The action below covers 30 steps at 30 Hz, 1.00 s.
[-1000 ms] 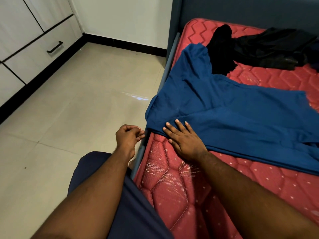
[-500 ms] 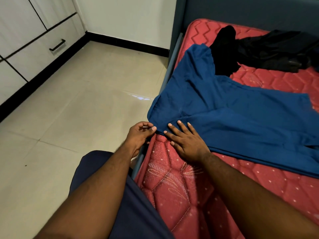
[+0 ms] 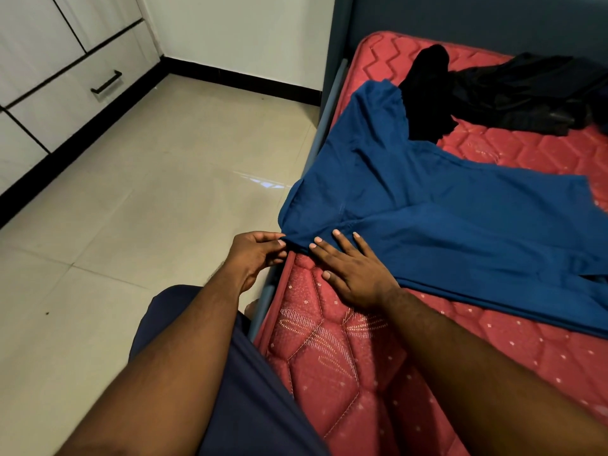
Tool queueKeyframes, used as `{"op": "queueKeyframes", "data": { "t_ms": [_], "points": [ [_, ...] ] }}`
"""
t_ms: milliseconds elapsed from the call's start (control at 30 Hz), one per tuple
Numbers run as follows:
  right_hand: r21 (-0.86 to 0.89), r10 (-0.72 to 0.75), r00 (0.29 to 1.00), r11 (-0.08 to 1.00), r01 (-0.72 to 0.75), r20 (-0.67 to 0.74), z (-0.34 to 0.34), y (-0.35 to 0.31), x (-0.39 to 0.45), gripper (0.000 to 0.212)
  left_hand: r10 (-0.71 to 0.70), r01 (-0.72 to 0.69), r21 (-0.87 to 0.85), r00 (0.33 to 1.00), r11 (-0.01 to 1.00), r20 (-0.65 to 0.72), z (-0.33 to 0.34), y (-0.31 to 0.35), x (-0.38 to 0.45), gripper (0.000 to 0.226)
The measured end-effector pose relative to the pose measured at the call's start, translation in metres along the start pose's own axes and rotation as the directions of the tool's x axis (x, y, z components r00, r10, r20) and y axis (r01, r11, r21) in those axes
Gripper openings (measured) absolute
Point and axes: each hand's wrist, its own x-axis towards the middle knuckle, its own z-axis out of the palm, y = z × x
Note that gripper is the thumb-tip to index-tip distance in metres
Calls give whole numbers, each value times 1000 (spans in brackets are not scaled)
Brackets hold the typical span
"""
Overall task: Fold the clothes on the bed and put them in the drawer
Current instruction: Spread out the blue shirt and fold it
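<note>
A: What does the blue shirt (image 3: 427, 225) look like?

B: It is a plain deep blue, spread out mostly flat on the red mattress (image 3: 345, 357), with soft creases running across it. One sleeve points up toward the head of the bed, and the near corner hangs a little over the mattress edge above the floor (image 3: 148, 192).

A: And the hands?

B: The left hand (image 3: 255, 255) has its fingers curled and pinches the shirt's near corner at the edge of the bed. The right hand (image 3: 353, 271) lies flat with fingers spread and straight, the fingertips pressing on the shirt's hem and the palm on the mattress.

A: Any other clothes?

B: A pile of black clothes (image 3: 510, 93) lies crumpled farther up the mattress, one dark piece touching the blue sleeve.

A: The drawer?

B: A white drawer (image 3: 82, 93) with a black handle (image 3: 106, 82) sits closed in the cabinet across the tiled floor, well apart from the bed.
</note>
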Motion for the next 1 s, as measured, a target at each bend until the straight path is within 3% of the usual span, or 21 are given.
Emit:
{"op": "queueKeyframes", "data": {
  "t_ms": [233,367,467,567,667,867,1000],
  "points": [
    [5,51,998,999,-50,-45,2,-1,1,65,105,-106,5,974,994,-201,6,-9,-5,15],
    [-1,46,999,999,-46,-25,1,0,1,61,203,-176,117,938,977,-280,11,-13,-5,20],
    [-6,58,998,998,-58,-18,-1,-1,0,60,121,-128,6,916,992,-383,6,-11,-4,17],
    [-16,59,998,998,-59,-8,-1,-2,-1,59,-137,117,-111,971,987,-194,-2,-7,-2,7],
    [-22,58,998,998,-58,3,-1,-2,0,58,-182,182,-57,983,982,1,2,-10,-2,27],
    [-6,67,998,998,-67,-22,-2,-4,-3,58,-67,64,-29,992,998,-104,4,-13,2,15],
    [63,137,980,990,-129,-141,-7,-5,1,59,-62,55,-62,991,997,-122,5,-11,3,6]
  ]
}}
